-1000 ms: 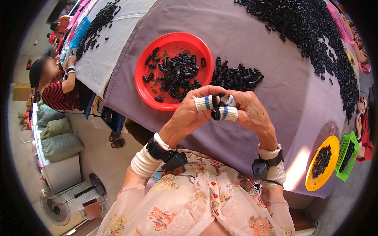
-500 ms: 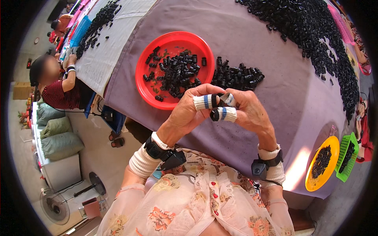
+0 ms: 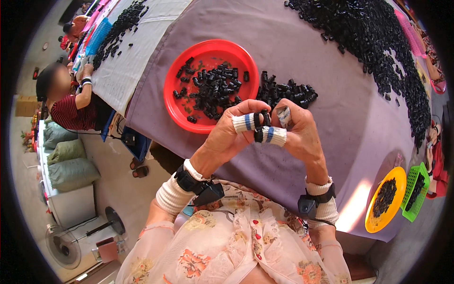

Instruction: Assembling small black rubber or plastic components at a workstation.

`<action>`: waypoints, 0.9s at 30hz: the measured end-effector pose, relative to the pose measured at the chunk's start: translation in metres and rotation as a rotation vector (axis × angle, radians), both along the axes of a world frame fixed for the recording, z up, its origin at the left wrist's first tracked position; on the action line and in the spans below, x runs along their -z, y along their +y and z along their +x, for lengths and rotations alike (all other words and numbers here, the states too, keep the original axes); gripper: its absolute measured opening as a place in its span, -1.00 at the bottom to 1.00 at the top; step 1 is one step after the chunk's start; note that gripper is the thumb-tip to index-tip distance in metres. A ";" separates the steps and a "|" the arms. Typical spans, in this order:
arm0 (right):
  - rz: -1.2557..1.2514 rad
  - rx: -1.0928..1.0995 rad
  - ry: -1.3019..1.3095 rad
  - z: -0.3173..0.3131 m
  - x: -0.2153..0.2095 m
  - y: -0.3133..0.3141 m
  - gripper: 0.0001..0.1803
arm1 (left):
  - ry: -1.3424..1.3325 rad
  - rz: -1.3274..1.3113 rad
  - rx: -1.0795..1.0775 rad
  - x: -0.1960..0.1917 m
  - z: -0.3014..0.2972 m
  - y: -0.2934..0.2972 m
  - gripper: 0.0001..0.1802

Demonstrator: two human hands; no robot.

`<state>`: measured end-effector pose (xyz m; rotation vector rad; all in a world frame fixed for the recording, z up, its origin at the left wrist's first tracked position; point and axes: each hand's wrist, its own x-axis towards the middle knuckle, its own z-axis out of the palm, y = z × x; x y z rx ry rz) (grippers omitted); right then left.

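Above the table's near part, my two hands meet around a small black plastic piece. My left hand pinches it between thumb and fingers; a knitted white finger sleeve with blue and black bands covers one digit. My right hand has its fingers curled and a similar banded sleeve on the finger touching the piece. A greyish-white wrap or small item shows at the right thumb; which it is I cannot tell. Just beyond lie a red round tray of black pieces and a loose pile.
A large heap of black pieces spreads over the far right of the mauve tablecloth. A yellow plate and a green basket stand at the right edge. Another person works at the left; a fan stands behind.
My right thumb has lifted away from the black piece and moved slightly right, so the piece shows more. My left hand has barely moved.
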<state>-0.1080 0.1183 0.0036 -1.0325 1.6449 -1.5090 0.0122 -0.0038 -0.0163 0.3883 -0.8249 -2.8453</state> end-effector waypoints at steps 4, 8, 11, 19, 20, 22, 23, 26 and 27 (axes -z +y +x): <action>0.044 0.035 0.061 0.000 -0.004 0.001 -0.69 | -0.051 -0.048 -0.015 -0.004 0.001 0.000 -0.70; 0.044 0.015 0.142 0.002 -0.002 -0.003 -0.71 | -0.090 -0.178 -0.040 -0.019 -0.001 0.000 -0.76; 0.061 0.035 0.218 0.004 -0.003 -0.004 -0.72 | -0.180 -0.244 -0.027 -0.018 -0.001 -0.001 -0.78; 0.113 0.089 0.220 0.010 0.002 0.000 -0.71 | -0.168 -0.228 -0.022 -0.008 0.000 0.004 -0.79; 0.108 0.075 0.229 0.011 0.003 -0.001 -0.71 | -0.161 -0.230 -0.038 -0.008 0.002 0.004 -0.79; 0.085 0.072 0.171 0.013 0.003 -0.003 -0.72 | -0.099 -0.332 -0.029 -0.006 0.005 0.003 -0.76; 0.087 0.056 0.183 0.013 0.006 -0.002 -0.73 | -0.110 -0.306 -0.021 -0.006 0.006 0.002 -0.72; 0.084 0.090 0.160 0.015 0.006 -0.001 -0.78 | -0.153 -0.376 0.006 -0.005 0.003 0.002 -0.78; 0.091 0.101 0.162 0.016 0.009 -0.002 -0.78 | -0.184 -0.464 -0.010 -0.008 0.005 -0.001 -0.81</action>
